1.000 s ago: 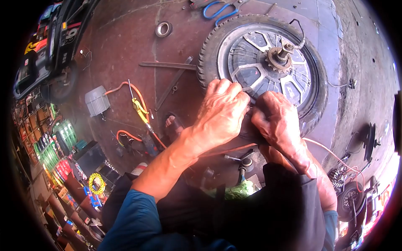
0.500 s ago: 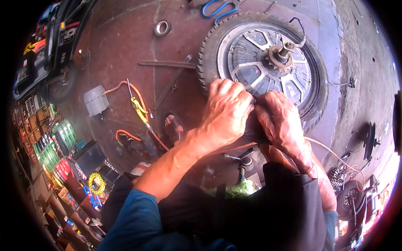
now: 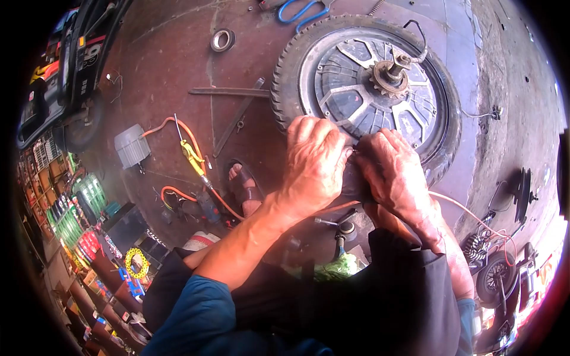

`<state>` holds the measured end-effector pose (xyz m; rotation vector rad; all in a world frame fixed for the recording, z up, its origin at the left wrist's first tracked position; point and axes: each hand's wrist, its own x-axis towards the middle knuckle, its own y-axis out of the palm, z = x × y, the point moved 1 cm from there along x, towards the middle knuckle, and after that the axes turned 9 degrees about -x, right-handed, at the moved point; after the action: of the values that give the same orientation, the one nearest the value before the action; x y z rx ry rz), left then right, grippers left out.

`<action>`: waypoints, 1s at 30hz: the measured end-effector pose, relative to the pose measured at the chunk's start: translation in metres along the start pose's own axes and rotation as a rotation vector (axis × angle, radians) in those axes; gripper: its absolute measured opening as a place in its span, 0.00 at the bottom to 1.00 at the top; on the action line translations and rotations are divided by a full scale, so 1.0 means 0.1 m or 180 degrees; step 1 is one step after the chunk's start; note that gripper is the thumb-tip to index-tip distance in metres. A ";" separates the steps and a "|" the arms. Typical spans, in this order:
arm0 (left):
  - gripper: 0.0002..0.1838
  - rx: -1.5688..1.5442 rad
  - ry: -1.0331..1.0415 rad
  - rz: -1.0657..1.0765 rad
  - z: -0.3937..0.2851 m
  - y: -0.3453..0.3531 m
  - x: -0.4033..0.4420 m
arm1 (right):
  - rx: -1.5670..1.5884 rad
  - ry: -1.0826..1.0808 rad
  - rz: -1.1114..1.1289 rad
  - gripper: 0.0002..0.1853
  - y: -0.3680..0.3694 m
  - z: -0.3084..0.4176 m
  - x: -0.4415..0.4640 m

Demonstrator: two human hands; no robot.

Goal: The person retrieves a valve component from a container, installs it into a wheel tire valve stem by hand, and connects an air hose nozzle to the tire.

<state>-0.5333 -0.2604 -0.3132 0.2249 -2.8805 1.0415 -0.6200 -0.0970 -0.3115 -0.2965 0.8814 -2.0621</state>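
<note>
The wheel (image 3: 356, 89) lies just beyond the 2 hands on the floor, sprocket (image 3: 389, 83) side facing up, with the near edge of its tire (image 3: 286, 89) under the knuckles. The left hand (image 3: 314, 157) is curled closed on the wheel's near edge, toward its left; the right hand (image 3: 396, 169) is bunched closed just beside it, toward the wheel's right. Both seem to grip the tire, but the fingertips are hidden, so I cannot tell whether anything else is pinched there.

To work this spot well, I'd keep the 2 hands close together, press evenly with both thumbs, and keep the fingertips from getting trapped between tire and rim. Steady force should serve better than jerks, as the wheel could shift.

Left of the wheel, a flat bar (image 3: 228, 92) reaches to the tire; farther left is a yellow-handled air tool (image 3: 193, 157).
</note>
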 end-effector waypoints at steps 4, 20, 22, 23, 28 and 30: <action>0.09 0.0001 0.0008 -0.0010 -0.02 0.01 0.01 | -0.0076 -0.0133 -0.0108 0.09 0.01 -0.01 0.01; 0.08 -0.0034 0.0021 -0.0129 -0.04 0.04 -0.02 | -0.0094 -0.0186 -0.0133 0.10 0.02 0.00 0.00; 0.08 -0.0081 0.0017 -0.0242 -0.01 0.07 -0.03 | -0.0121 -0.0194 -0.0146 0.10 0.02 -0.01 0.00; 0.08 -0.0107 0.0016 -0.0300 0.00 0.08 -0.03 | -0.0138 -0.0197 -0.0153 0.11 0.02 -0.01 0.01; 0.08 -0.0081 -0.0171 -0.0533 -0.06 0.08 0.01 | -0.0214 -0.0160 -0.0099 0.12 0.02 0.00 0.00; 0.08 -0.0039 -0.0218 -0.0481 -0.14 0.09 -0.05 | -0.0185 -0.0123 -0.0068 0.12 0.02 0.00 -0.03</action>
<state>-0.5296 -0.2439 -0.3086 0.4779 -2.8746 1.0080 -0.6169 -0.0953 -0.3126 -0.3774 0.9196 -2.0461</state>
